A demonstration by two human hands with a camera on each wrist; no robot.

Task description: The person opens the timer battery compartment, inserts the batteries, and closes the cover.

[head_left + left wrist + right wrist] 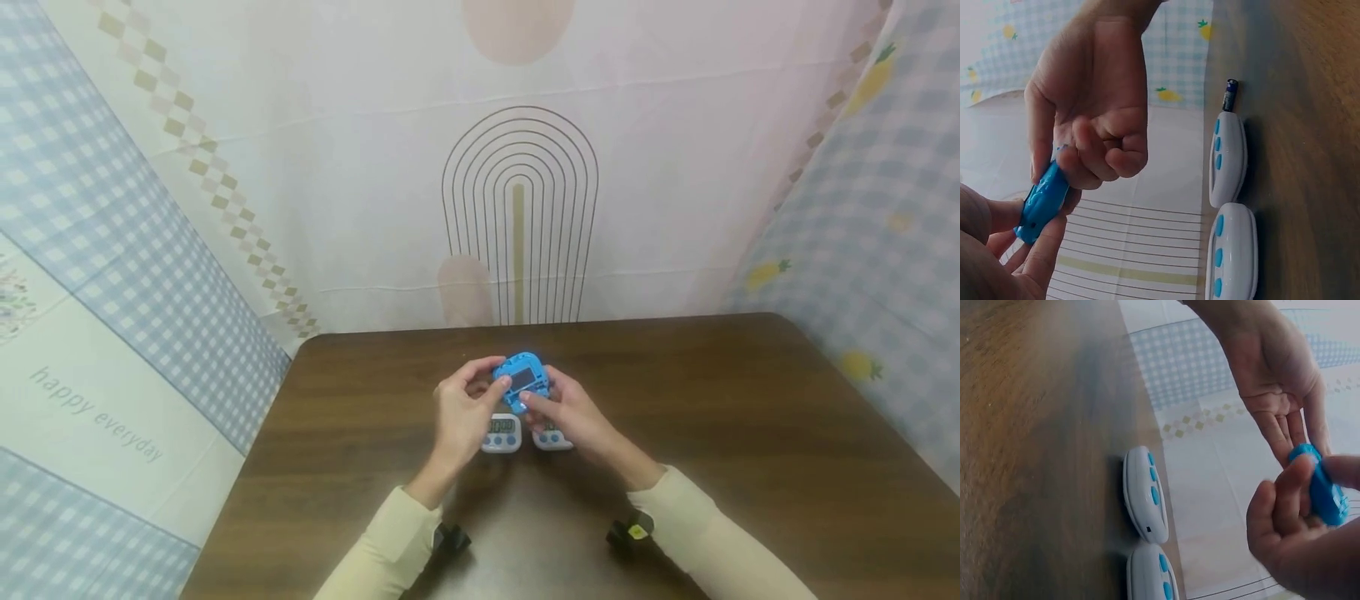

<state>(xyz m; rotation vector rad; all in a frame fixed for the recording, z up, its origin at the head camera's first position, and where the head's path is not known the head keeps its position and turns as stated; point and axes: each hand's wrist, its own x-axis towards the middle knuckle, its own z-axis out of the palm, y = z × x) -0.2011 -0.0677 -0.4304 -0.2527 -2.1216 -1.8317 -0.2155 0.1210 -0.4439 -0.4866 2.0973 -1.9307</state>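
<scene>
A small blue timer point(534, 365) with a dark rectangle on its face is raised above the table between both hands. My left hand point(459, 417) pinches its left side, thumb laid on the face. From the right, my right hand point(581, 415) grips the lower right edge, its thumb also on the front. The left wrist view shows the blue timer point(1041, 203) edge-on, fingers of both hands around it. Below the hands stand two white timers, a left one point(513, 442) and a right one point(553, 444), with blue buttons and digit displays, partly hidden by the hands.
A dark battery point(1230, 95) lies on the table by one white timer in the left wrist view. The brown wooden table point(360, 392) ends at a patterned cloth backdrop point(375, 208), with checked cloths at both sides. Black wrist devices point(452, 538) sit at the sleeve cuffs.
</scene>
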